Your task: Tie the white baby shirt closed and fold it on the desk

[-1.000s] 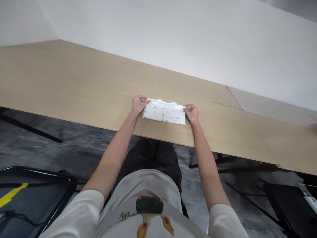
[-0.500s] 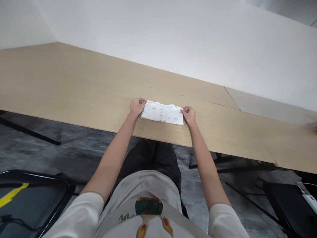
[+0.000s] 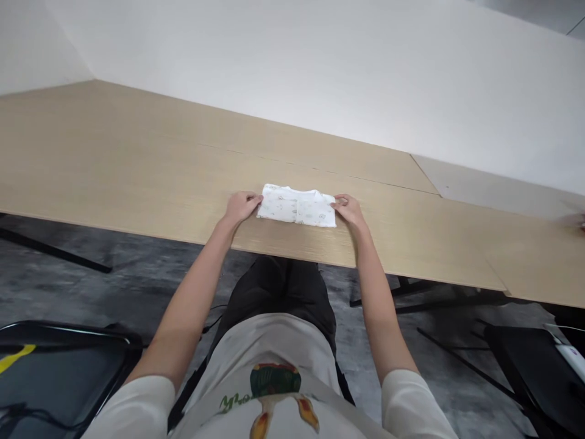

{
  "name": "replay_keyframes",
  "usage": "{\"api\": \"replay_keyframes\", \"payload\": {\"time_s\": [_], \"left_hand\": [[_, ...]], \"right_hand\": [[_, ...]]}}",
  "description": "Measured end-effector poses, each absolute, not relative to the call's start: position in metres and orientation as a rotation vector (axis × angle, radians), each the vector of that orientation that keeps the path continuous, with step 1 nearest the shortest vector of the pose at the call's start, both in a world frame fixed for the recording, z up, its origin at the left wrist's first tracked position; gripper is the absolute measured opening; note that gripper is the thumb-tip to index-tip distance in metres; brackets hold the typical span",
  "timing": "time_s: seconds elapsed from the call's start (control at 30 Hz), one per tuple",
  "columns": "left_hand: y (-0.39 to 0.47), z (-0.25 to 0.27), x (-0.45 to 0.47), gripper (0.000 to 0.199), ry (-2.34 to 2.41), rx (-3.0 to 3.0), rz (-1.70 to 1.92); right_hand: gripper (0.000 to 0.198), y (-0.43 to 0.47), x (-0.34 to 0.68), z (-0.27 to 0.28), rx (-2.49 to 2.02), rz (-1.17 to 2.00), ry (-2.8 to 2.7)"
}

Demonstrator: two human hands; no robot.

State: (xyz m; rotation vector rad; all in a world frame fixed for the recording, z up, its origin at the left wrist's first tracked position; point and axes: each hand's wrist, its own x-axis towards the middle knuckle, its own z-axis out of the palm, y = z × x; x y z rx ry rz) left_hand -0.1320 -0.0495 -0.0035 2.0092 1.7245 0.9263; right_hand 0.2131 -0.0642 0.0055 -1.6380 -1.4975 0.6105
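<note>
A small white baby shirt (image 3: pixel 297 207) with a faint scattered print lies folded into a flat wide strip on the table. Its neckline curves along the far edge, and a crease or seam runs down its middle. My left hand (image 3: pixel 241 207) pinches at the left edge, thumb and forefinger close together at the cloth. On the opposite side, my right hand (image 3: pixel 349 210) has thumb and fingertips on the right edge near the upper corner. Both wrists rest low over the tabletop.
The long wooden table (image 3: pixel 150 177) meets a white wall (image 3: pixel 292 73) at the back. Black chairs stand left (image 3: pixel 59 366) and right (image 3: pixel 525 360), the right one bearing a white device (image 3: pixel 571 358). Part of another person's hand (image 3: pixel 582 223) shows at the right edge.
My left hand has slid from the shirt's upper left corner outward and slightly toward me, down its left edge. My right hand stays at the right edge. The view has shifted slightly.
</note>
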Motion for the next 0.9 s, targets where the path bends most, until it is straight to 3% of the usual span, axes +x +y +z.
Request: {"api": "replay_keyframes", "payload": {"time_s": [0.9], "left_hand": [[-0.053,-0.003,-0.131,0.033,1.785,1.975,0.955]], "right_hand": [[0.035,-0.061,0.217,0.0,-1.548,0.721,-1.48]]}}
